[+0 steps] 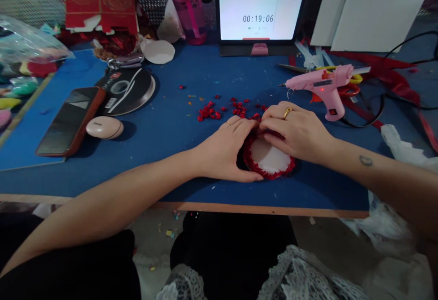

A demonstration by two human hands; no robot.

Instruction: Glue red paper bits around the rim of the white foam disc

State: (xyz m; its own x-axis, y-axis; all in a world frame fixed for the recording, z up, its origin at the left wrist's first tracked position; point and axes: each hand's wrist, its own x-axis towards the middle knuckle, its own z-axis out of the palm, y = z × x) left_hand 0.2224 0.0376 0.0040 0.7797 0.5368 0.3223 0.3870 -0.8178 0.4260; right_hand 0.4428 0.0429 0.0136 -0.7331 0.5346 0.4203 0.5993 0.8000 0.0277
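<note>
A blue worktop (164, 136) with a pale near edge runs up to a mesh backing, with scraps strewn over the floor below. The white disc (270, 154) lies on it near that edge, fringed all round with small red pieces. It lies flat, white face up; being round, it has no long axis and points no particular way — only its far rim is partly hidden by fingers.

The left hand (232, 149) curves round the disc's left side, thumb at the near rim and fingers towards the far one; its grip holds the disc, likely to steady it. The right hand (290, 126) comes in over the disc's far right part, fingertips bunched at the far rim; I cannot tell whether its grip has closed on a red piece there.

Just beyond the disc and to its left sit loose red bits (209, 111), presumably kept near for easy picking. Beyond the disc to the right, a pink glue gun (321, 85) lies on its side, nozzle leftwards, a red light showing — probably parked within reach of the right hand. Scissors (356, 78) lie partly behind it. Well beyond the disc stands a tablet (260, 8) showing a timer, angled for viewing; well left of the disc are a spool (130, 90), a phone (68, 122) and a rounded pink case (104, 127).
</note>
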